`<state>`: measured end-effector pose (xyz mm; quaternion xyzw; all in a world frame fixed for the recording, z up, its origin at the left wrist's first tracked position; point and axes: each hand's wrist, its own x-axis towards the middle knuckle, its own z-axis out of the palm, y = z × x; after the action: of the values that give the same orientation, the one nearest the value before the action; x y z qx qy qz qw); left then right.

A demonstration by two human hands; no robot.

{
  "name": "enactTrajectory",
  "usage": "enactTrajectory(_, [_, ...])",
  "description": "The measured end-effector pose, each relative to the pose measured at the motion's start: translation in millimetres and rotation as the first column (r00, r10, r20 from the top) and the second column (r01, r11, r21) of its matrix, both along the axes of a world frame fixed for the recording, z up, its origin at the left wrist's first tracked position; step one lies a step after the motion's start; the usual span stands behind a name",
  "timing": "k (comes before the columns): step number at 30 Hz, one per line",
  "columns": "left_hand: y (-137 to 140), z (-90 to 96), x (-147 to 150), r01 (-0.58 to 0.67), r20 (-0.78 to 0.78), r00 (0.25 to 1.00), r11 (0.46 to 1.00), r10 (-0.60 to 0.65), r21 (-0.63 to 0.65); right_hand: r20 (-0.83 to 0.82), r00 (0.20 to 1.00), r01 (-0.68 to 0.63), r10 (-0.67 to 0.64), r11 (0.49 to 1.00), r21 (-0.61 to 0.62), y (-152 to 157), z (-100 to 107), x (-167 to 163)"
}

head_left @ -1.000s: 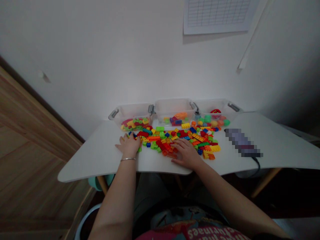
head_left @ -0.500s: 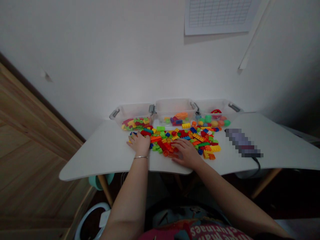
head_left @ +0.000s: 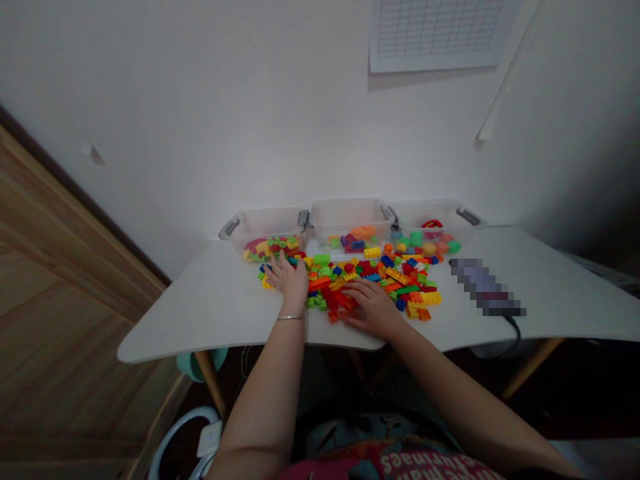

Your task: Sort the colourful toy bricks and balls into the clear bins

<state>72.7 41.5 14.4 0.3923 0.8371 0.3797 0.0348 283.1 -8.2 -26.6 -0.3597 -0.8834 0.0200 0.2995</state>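
Note:
Toy building bricks (head_left: 397, 275) in many colours lie in a loose pile across the white table. Over the pile's left end is my left hand (head_left: 291, 279), its fingers spread and holding nothing that I can see. My right hand (head_left: 375, 308) rests at the near side of the pile, fingers and thumb apart. Beside its thumb lies an orange brick (head_left: 349, 314), and red bricks (head_left: 343, 298) are by its fingertips. Whether these fingers touch a brick, I cannot tell.
Behind the pile stand three clear bins: the left bin (head_left: 270, 220) with bricks, the middle bin (head_left: 350, 210) with a few, the right bin (head_left: 420, 212) with round coloured pieces. A blurred-out device (head_left: 485, 287) with a cable lies right on the table (head_left: 190, 307).
My left hand has shifted right and slightly away from me, uncovering yellow and blue bricks at the left end. The orange brick by my right thumb has moved slightly right; that hand barely moved.

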Motion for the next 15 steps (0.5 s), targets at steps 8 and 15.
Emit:
enactTrajectory(8, [-3,1.7,-67,0.086,-0.229,0.967,0.989,-0.113,-0.124,-0.003,1.000,-0.004,0.004,1.000,-0.024,1,-2,1])
enactTrajectory(15, [-5,-10.4,-109,0.164,-0.292,0.921,0.936,-0.259,-0.312,-0.010,1.000,0.007,-0.007,1.000,-0.028,2,-2,2])
